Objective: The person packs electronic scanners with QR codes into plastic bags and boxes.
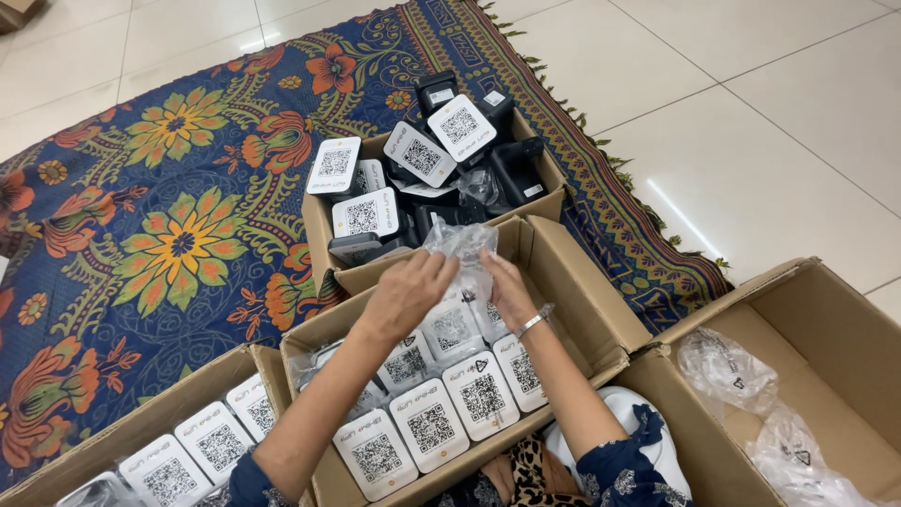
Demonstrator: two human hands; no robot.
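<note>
My left hand (405, 293) and my right hand (508, 286) meet over the middle cardboard box (577, 282), both gripping a clear plastic bag (462, 246) that holds a small device. Below the hands, the box holds several white-faced square devices (430, 424) wrapped in clear bags, standing in rows. A bracelet sits on my right wrist.
A far cardboard box (324, 235) holds several unwrapped black devices with white faces. A box at the left (122, 441) holds more devices. The box at the right (826, 329) holds crumpled clear bags (727, 368). A patterned floral rug (178, 235) covers the white tiled floor (751, 141).
</note>
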